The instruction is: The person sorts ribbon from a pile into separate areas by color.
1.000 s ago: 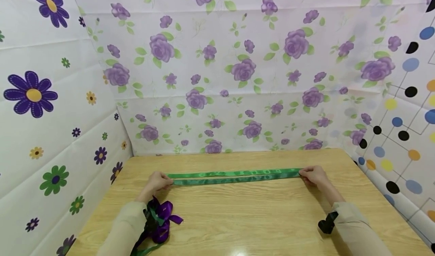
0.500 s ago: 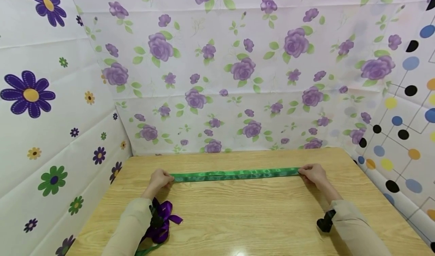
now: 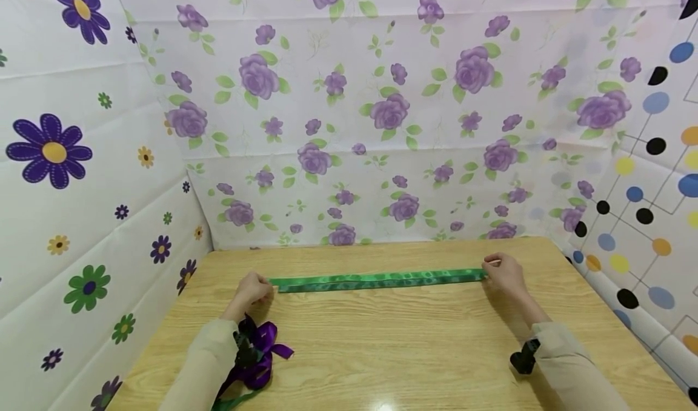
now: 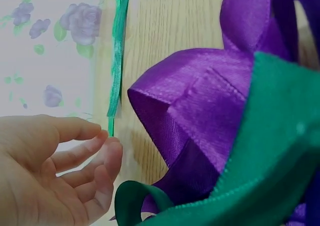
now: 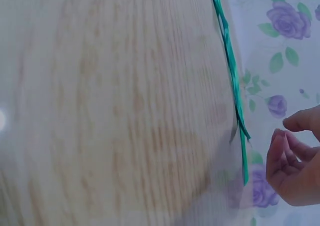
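Note:
A green ribbon (image 3: 382, 280) stretches across the wooden table in two lengths side by side. At its left end, the left hand (image 3: 253, 290) pinches the far length between thumb and fingertips, while the near length's end lies just outside the fingers. The left wrist view shows the narrow strip of green ribbon (image 4: 116, 60) running down to the fingertips. My right hand (image 3: 504, 274) hovers by the right end, its thumb and index finger parted. In the right wrist view, the ribbon's loose ends (image 5: 244, 136) lie apart from the right hand (image 5: 295, 161).
Beside the left forearm sits a bundle of purple ribbon (image 3: 262, 356) with green ribbon, looming large in the left wrist view. A black wrist device (image 3: 525, 357) sticks out from the right sleeve. Patterned cloth walls surround the wooden table (image 3: 392, 338).
The two green lengths have come together, the far one moving toward the near one. The right hand has let go of its end and lifted slightly away. The left hand has shifted a little.

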Motion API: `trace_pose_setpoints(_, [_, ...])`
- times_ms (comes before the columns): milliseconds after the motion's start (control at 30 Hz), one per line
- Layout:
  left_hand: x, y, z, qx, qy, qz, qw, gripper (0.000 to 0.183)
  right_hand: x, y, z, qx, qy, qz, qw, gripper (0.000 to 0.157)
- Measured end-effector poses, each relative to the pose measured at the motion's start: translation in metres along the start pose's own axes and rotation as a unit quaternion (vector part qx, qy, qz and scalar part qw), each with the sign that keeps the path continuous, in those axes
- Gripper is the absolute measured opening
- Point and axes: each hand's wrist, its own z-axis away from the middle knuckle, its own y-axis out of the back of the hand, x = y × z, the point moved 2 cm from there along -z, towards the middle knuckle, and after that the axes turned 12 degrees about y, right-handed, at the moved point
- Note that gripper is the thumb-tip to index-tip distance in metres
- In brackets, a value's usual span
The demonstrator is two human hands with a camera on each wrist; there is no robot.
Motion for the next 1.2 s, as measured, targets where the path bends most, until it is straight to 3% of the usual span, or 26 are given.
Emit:
trace_pose_setpoints(167, [0.001, 0.004, 0.007, -0.03, -0.003, -0.003, 0.9995, 0.021, -0.011, -0.005, -0.002, -0.024, 0.052, 0.0, 0.998, 0.033])
trace_pose_setpoints(433, [0.004, 0.011, 0.029, -0.11, -0.01, 0.017, 0.9937, 0.027, -0.031, -0.015, -0.001, -0.06, 0.151, 0.028, 0.986, 0.022])
trace_pose_setpoints(600, [0.003, 0.015, 0.043, -0.142, -0.039, 0.017, 0.9889, 0.03, -0.043, -0.021, 0.002, -0.087, 0.186, 0.05, 0.977, 0.018])
trace_pose_setpoints(733, [0.001, 0.017, 0.05, -0.138, -0.066, 0.008, 0.9883, 0.028, -0.05, -0.027, 0.005, -0.113, 0.211, 0.056, 0.969, 0.017])
trace_pose_setpoints(900, [0.002, 0.02, 0.059, -0.106, -0.134, -0.034, 0.9847, 0.029, -0.054, -0.034, 0.009, -0.148, 0.228, 0.061, 0.96, 0.016])
trace_pose_setpoints(1200, [0.003, 0.026, 0.069, -0.078, -0.254, -0.12, 0.9566, 0.016, -0.07, -0.038, 0.017, -0.183, 0.263, 0.081, 0.944, 0.015])
